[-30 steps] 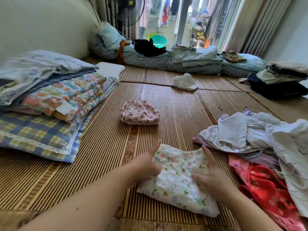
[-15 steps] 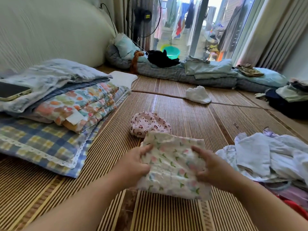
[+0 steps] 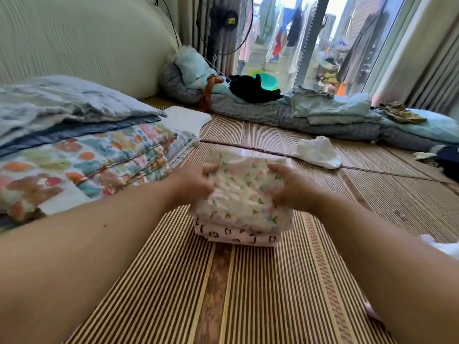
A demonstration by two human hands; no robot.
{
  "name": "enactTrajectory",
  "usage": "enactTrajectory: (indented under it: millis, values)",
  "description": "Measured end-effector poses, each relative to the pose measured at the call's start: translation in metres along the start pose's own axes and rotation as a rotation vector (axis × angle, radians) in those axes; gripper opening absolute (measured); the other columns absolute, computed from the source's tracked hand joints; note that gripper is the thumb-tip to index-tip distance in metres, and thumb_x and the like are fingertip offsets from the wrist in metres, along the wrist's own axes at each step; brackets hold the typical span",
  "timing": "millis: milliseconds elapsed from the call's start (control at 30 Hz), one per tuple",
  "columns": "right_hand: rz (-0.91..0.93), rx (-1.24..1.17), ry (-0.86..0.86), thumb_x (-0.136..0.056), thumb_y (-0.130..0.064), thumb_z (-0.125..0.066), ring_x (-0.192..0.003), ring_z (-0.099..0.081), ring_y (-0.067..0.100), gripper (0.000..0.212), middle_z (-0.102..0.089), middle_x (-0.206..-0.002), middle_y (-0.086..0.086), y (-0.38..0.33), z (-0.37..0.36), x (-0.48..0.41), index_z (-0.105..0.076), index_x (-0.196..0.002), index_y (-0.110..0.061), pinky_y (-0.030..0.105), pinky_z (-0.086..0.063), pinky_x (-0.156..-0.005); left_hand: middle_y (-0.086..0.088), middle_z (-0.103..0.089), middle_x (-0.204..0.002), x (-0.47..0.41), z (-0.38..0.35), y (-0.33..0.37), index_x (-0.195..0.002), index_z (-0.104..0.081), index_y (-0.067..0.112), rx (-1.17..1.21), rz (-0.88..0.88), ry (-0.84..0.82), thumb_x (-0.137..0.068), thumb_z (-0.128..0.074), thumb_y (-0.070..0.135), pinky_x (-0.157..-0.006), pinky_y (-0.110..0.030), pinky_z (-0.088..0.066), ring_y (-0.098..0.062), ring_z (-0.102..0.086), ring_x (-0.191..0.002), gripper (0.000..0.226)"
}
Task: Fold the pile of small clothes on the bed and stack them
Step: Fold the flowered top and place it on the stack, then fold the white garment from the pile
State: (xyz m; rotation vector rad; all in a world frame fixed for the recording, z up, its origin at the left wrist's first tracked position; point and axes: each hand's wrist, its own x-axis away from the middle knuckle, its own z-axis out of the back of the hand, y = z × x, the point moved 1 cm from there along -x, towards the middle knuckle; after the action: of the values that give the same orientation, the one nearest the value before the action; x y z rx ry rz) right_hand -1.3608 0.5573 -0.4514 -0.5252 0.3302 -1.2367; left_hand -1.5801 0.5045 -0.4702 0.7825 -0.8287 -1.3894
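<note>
On the striped bed mat, straight ahead of me, my left hand and right hand each grip one side of the folded floral garment, fingers curled into the cloth. It sits on the folded pink heart-print garment. A crumpled white cloth lies beyond.

Home bedroom, woven bamboo mat on bed, folded quilts, laundry hanging on balcony
</note>
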Motion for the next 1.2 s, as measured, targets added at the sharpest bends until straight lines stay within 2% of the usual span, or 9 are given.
enactTrajectory:
  millis: [67,133,233,367,467,567,700,867,1200]
  values:
    - [-0.048,-0.042,-0.159,-0.083,0.0,-0.061,-0.092,-0.054,0.013,0.077,-0.042,-0.137,0.004,0.012,-0.021,-0.012,-0.033,-0.145,-0.035,0.022,-0.053,-0.07,-0.005,-0.051,-0.125,-0.011,-0.012,-0.02,-0.147,-0.036,0.022,-0.096,0.115,-0.113,-0.088,-0.052,-0.001,-0.053,-0.016,-0.051,-0.014,-0.061,-0.077,0.066]
    - [-0.068,-0.006,-0.287,-0.083,-0.003,-0.059,-0.098,-0.055,0.019,0.077,-0.036,-0.137,0.005,0.022,-0.041,-0.02,-0.032,-0.145,-0.04,0.028,-0.056,-0.079,-0.008,-0.047,-0.133,-0.017,-0.021,-0.034,-0.15,-0.03,0.025,-0.203,0.186,-0.203,-0.089,-0.053,0.004,-0.053,-0.01,-0.048,-0.01,-0.058,-0.081,0.069]
    - [-0.077,0.054,-0.327,-0.082,-0.012,-0.058,-0.121,-0.039,0.026,0.079,-0.013,-0.15,0.001,0.03,-0.057,-0.024,-0.026,-0.146,-0.046,0.037,-0.041,-0.104,-0.012,-0.027,-0.152,-0.02,-0.025,-0.048,-0.151,-0.025,0.035,-0.344,0.238,-0.18,-0.09,-0.054,0.022,-0.093,-0.025,-0.044,-0.024,-0.048,-0.119,0.069]
    - [-0.048,0.083,-0.223,-0.088,-0.025,-0.058,-0.147,0.002,0.032,0.075,0.01,-0.159,-0.004,0.028,-0.053,-0.009,-0.018,-0.149,-0.042,0.051,-0.012,-0.119,-0.005,0.01,-0.16,-0.013,-0.024,-0.042,-0.148,-0.023,0.044,-0.536,0.207,-0.02,-0.085,-0.056,0.032,-0.115,-0.047,-0.023,-0.04,-0.013,-0.143,0.072]
    - [-0.01,0.092,0.018,-0.086,-0.048,-0.06,-0.147,-0.004,0.03,0.075,0.013,-0.16,-0.006,0.032,-0.035,0.027,-0.018,-0.147,-0.047,0.053,-0.02,-0.117,0.0,0.003,-0.161,0.008,-0.038,-0.011,-0.148,-0.022,0.045,-0.535,0.01,0.093,-0.085,-0.057,0.03,-0.117,-0.054,-0.013,-0.034,0.001,-0.146,0.074]
    - [0.028,0.237,0.136,-0.088,-0.06,-0.049,-0.148,-0.002,0.023,0.07,0.008,-0.161,-0.005,0.044,-0.019,0.093,-0.014,-0.148,-0.047,0.052,-0.015,-0.118,0.004,-0.004,-0.16,0.046,-0.074,0.024,-0.146,-0.023,0.048,-0.49,-0.144,0.018,-0.085,-0.055,0.041,-0.116,-0.054,-0.013,-0.027,0.0,-0.147,0.07]
    - [-0.054,0.399,0.139,-0.085,-0.058,-0.054,-0.148,-0.006,0.02,0.076,0.004,-0.161,0.0,0.076,-0.003,0.199,-0.014,-0.148,-0.045,0.047,-0.016,-0.117,0.014,0.002,-0.16,0.11,-0.149,0.058,-0.146,-0.016,0.052,-0.577,-0.314,-0.153,-0.087,-0.058,0.039,-0.118,-0.05,-0.01,-0.021,0.006,-0.148,0.073]
    - [-0.295,0.41,0.146,-0.085,-0.056,-0.055,-0.147,-0.007,0.021,0.076,0.0,-0.161,-0.001,0.128,0.017,0.313,-0.012,-0.147,-0.046,0.052,-0.014,-0.116,0.008,0.001,-0.161,0.174,-0.248,0.098,-0.148,-0.01,0.047,-0.644,-0.425,-0.331,-0.085,-0.057,0.041,-0.121,-0.048,-0.007,-0.022,0.003,-0.148,0.078]
    - [-0.423,0.396,0.129,-0.08,-0.055,-0.057,-0.143,-0.017,0.02,0.068,-0.019,-0.155,-0.004,0.197,0.064,0.37,-0.031,-0.142,-0.043,0.052,-0.017,-0.115,0.004,-0.02,-0.159,0.166,-0.331,0.148,-0.149,-0.025,0.035,-0.795,-0.456,-0.353,-0.086,-0.058,0.047,-0.116,-0.046,-0.018,-0.027,-0.02,-0.144,0.072]
